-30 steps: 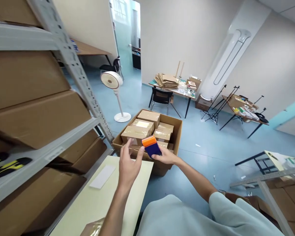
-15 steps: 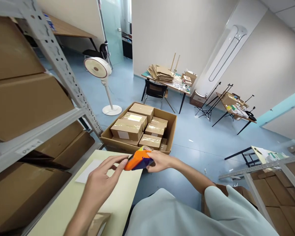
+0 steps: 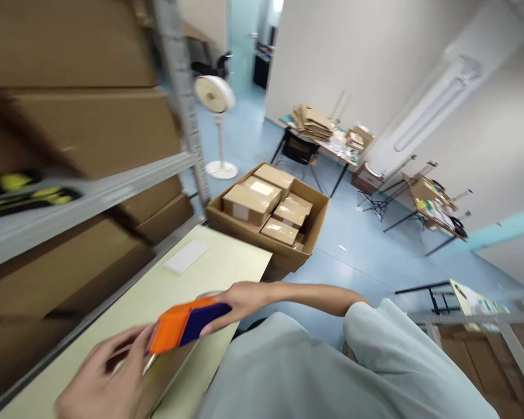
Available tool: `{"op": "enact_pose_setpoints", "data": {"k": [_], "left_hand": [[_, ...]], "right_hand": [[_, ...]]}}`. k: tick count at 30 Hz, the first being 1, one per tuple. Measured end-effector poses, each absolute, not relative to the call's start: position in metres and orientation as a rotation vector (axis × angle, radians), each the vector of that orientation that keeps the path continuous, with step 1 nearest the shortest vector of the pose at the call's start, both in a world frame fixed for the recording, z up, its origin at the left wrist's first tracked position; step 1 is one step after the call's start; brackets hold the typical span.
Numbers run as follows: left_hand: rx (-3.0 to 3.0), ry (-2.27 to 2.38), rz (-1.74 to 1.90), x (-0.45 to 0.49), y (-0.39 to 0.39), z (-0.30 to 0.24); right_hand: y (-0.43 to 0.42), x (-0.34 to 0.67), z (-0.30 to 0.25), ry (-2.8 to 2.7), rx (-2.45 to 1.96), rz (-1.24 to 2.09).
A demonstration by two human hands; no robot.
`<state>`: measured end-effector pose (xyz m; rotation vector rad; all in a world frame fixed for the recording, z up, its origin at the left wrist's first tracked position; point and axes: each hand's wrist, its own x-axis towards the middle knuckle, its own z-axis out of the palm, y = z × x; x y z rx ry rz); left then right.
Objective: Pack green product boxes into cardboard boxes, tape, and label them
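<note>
- Head view: an orange-and-blue tool [image 3: 187, 323] is hovering just above a brown package [image 3: 171, 368] on the near table, its orange end tilting down toward the left.
- The right hand [image 3: 241, 302] is gripping the blue end, fingers closing around it, seemingly because that part is serving as the handle and is leaving the orange end exposed.
- The left hand [image 3: 102, 375] is curling its thumb and fingers at the orange end; blur is hiding the fingertips, so I cannot tell whether they are pinching something or only touching.
- The package is lying at the table's near end, probably so that both hands are reaching it easily in front of the body.
- The pale yellow table [image 3: 227, 256] is standing beside the shelf rack [image 3: 135, 187], and a white slab [image 3: 186, 256] is lying farther along its top, away from the hands.
- Beyond the table's far end, a large open carton [image 3: 248, 240] is holding small boxes [image 3: 255, 205], packed close together, apparently to save room.
- The rack is carrying larger boxes [image 3: 100, 125] in stacks, presumably to keep them off the floor.
- Farther out, a white fan [image 3: 213, 95] is standing on the floor, and a black chair [image 3: 299, 149] is sitting before a desk that is bearing flattened cardboard [image 3: 313, 123].
</note>
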<state>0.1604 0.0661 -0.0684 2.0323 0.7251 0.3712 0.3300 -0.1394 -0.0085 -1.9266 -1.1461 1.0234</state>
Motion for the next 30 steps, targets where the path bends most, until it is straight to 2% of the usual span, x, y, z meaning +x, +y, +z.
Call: {"op": "enact_pose_setpoints", "data": {"k": [4, 9, 13, 19, 24, 30], "left_hand": [[1.681, 0.906, 0.546, 0.133, 0.037, -0.055], [1.366, 1.329, 0.668, 0.049, 0.030, -0.120], [1.045, 1.536, 0.703, -0.013, 0.010, -0.167], [0.858, 1.486, 0.822, -0.005, 0.012, -0.188], [0.897, 1.443, 0.823, 0.010, 0.035, -0.197], [0.822, 1.484, 0.782, 0.035, 0.052, -0.229]], "right_hand": [[-0.139, 0.315, -0.008, -1.309, -1.939, 1.132], [-0.115, 0.346, -0.012, -1.614, -2.048, 1.619], [-0.082, 0.354, -0.021, -1.623, -2.021, 1.958], [-0.021, 0.364, -0.020, -1.722, -2.148, 1.947], [0.001, 0.381, -0.018, -1.565, -2.165, 2.054], [0.008, 0.385, -0.052, -1.506, -2.122, 2.068]]}}
